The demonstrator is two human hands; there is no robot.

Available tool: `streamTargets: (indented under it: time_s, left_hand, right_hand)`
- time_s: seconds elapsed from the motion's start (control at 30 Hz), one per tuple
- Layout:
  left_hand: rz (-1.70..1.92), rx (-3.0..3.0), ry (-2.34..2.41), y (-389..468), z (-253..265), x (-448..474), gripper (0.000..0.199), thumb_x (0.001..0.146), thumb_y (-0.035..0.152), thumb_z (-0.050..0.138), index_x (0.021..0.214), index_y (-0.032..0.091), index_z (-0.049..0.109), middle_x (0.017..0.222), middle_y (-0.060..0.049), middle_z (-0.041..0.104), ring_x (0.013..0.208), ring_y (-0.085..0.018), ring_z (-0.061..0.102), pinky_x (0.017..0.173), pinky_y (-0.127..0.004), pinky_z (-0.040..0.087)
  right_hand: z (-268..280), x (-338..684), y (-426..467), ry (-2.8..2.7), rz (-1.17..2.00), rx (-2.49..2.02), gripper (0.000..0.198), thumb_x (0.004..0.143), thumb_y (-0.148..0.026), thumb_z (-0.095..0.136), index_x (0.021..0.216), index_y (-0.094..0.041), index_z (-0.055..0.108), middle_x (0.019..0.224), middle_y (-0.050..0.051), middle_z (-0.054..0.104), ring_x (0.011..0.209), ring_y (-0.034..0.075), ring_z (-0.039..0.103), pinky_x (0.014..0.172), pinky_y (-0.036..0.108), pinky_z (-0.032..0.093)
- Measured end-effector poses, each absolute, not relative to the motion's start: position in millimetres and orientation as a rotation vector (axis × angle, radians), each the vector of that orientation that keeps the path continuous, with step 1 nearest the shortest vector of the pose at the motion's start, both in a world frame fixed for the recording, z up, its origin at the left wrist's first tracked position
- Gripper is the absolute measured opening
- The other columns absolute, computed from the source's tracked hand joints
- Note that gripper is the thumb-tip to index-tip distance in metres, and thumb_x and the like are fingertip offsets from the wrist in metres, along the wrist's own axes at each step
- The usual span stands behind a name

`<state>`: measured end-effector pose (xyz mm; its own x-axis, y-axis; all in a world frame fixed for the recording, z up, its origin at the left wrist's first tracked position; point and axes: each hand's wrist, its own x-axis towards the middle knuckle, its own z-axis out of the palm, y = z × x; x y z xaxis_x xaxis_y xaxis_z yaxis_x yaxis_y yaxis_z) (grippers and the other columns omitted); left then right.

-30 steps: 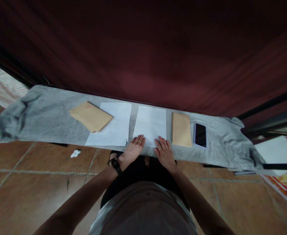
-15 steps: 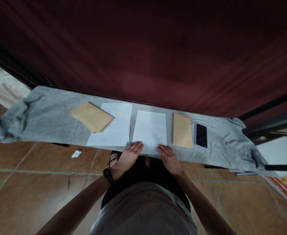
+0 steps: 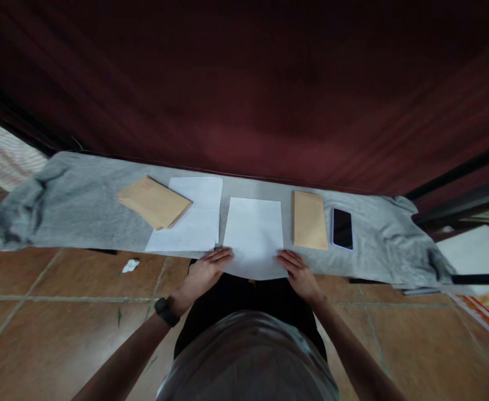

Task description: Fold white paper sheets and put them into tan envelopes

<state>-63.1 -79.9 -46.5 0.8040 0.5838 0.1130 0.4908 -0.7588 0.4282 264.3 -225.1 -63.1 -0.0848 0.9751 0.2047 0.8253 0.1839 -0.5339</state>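
Note:
A white sheet of paper [image 3: 253, 228] lies in front of me on the grey cloth, its near edge bowed out over the cloth's front edge. My left hand [image 3: 206, 272] grips its near left corner, fingers together on top and the thumb hidden. At the near right corner, my right hand [image 3: 302, 274] holds the sheet in the same way. Left of it is a stack of white paper [image 3: 200, 209], partly covered by a slanted pile of brown envelopes [image 3: 156, 201]. Another brown envelope stack [image 3: 309, 219] lies to the right of the sheet.
A phone with a pale purple edge [image 3: 342, 229] lies right of the envelopes. The grey cloth [image 3: 89, 203] covers a long narrow surface, bunched at both ends. Behind it hangs a dark red curtain [image 3: 244, 100]. A white scrap [image 3: 131, 265] is on the tiled floor.
The sheet has slid toward me, and its near edge now curves past the cloth's front. Both hands have shifted slightly outward and nearer to me, from resting on the sheet to gripping its corners.

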Motion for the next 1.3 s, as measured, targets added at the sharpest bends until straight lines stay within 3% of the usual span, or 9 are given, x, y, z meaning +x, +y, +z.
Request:
streamTargets:
  time_s: [0.13, 0.3, 0.4, 0.53, 0.67, 0.73, 0.87, 1.03, 1.3]
  left_hand:
    - [0.418, 2.536, 0.802, -73.3, -43.5, -63.7, 0.07, 0.075, -0.006, 0.048, 0.138, 0.024, 0.06, 0.149, -0.005, 0.056, 0.138, -0.019, 0.051, 0.118, -0.043, 0.044]
    - [0.391, 2.528, 0.837, -67.8, -32.7, -62.5, 0.061, 0.072, -0.007, 0.047, 0.121, 0.021, 0.069, 0.133, -0.006, 0.068, 0.125, -0.021, 0.062, 0.112, -0.042, 0.049]
    - [0.436, 2.49, 0.854, -70.1, -29.6, -64.2, 0.062, 0.071, -0.008, 0.046, 0.12, 0.022, 0.069, 0.127, -0.004, 0.071, 0.121, -0.019, 0.064, 0.111, -0.04, 0.051]
    - [0.472, 2.466, 0.818, -73.8, -31.5, -66.6, 0.06, 0.075, -0.007, 0.045, 0.119, 0.024, 0.069, 0.132, -0.003, 0.069, 0.125, -0.018, 0.062, 0.113, -0.04, 0.049]
    - [0.418, 2.507, 0.788, -71.4, -33.1, -65.0, 0.071, 0.074, -0.009, 0.042, 0.133, 0.024, 0.062, 0.144, -0.004, 0.061, 0.135, -0.018, 0.055, 0.117, -0.042, 0.044]
    - [0.387, 2.483, 0.826, -67.7, -32.6, -61.9, 0.071, 0.071, -0.009, 0.043, 0.131, 0.024, 0.064, 0.144, -0.004, 0.061, 0.135, -0.019, 0.055, 0.116, -0.042, 0.044]
    - [0.388, 2.33, 0.975, -58.8, -32.9, -52.7, 0.046, 0.079, 0.001, 0.049, 0.112, 0.022, 0.073, 0.126, -0.005, 0.072, 0.119, -0.021, 0.066, 0.109, -0.038, 0.051]
    - [0.46, 2.113, 1.163, -54.5, -34.1, -44.5, 0.023, 0.089, 0.026, 0.059, 0.106, 0.022, 0.074, 0.108, -0.006, 0.078, 0.099, -0.023, 0.073, 0.093, -0.034, 0.057]
    - [0.522, 1.94, 1.157, -53.4, -27.0, -40.3, 0.031, 0.091, 0.046, 0.055, 0.094, 0.02, 0.071, 0.09, -0.004, 0.076, 0.082, -0.02, 0.071, 0.077, -0.029, 0.054]
  right_hand:
    - [-61.0, 268.9, -223.1, -1.905, 0.457, -1.637, 0.063, 0.084, 0.001, 0.044, 0.136, -0.03, 0.063, 0.136, 0.003, 0.067, 0.129, 0.021, 0.059, 0.117, 0.049, 0.043]
    - [-57.5, 269.0, -225.2, -1.785, 0.51, -1.654, 0.047, 0.09, -0.009, 0.05, 0.13, -0.03, 0.067, 0.125, 0.003, 0.072, 0.12, 0.022, 0.064, 0.108, 0.046, 0.05]
    - [-58.3, 267.8, -226.6, -1.771, 0.509, -1.625, 0.053, 0.085, -0.008, 0.054, 0.133, -0.029, 0.065, 0.133, 0.004, 0.068, 0.126, 0.023, 0.061, 0.11, 0.047, 0.048]
    - [-60.1, 265.9, -222.5, -1.82, 0.502, -1.601, 0.061, 0.081, -0.001, 0.051, 0.133, -0.029, 0.065, 0.14, 0.005, 0.064, 0.132, 0.022, 0.057, 0.114, 0.049, 0.044]
    - [-59.2, 265.7, -215.3, -1.807, 0.507, -1.635, 0.05, 0.084, -0.005, 0.052, 0.124, -0.027, 0.071, 0.127, 0.005, 0.072, 0.122, 0.023, 0.064, 0.111, 0.048, 0.048]
    - [-57.0, 266.1, -212.2, -1.775, 0.535, -1.672, 0.044, 0.088, -0.009, 0.052, 0.124, -0.027, 0.071, 0.125, 0.004, 0.073, 0.12, 0.023, 0.065, 0.109, 0.046, 0.05]
    - [-52.5, 264.7, -207.1, -1.69, 0.582, -1.748, 0.032, 0.099, -0.024, 0.049, 0.122, -0.029, 0.071, 0.122, 0.002, 0.074, 0.117, 0.022, 0.068, 0.105, 0.041, 0.053]
    - [-51.2, 259.8, -202.5, -1.578, 0.547, -1.78, 0.03, 0.101, -0.034, 0.049, 0.119, -0.027, 0.073, 0.12, 0.003, 0.075, 0.115, 0.022, 0.07, 0.102, 0.038, 0.055]
    - [-50.6, 258.4, -197.9, -1.476, 0.57, -1.878, 0.031, 0.1, -0.038, 0.049, 0.112, -0.025, 0.075, 0.112, 0.004, 0.078, 0.108, 0.024, 0.073, 0.097, 0.038, 0.058]
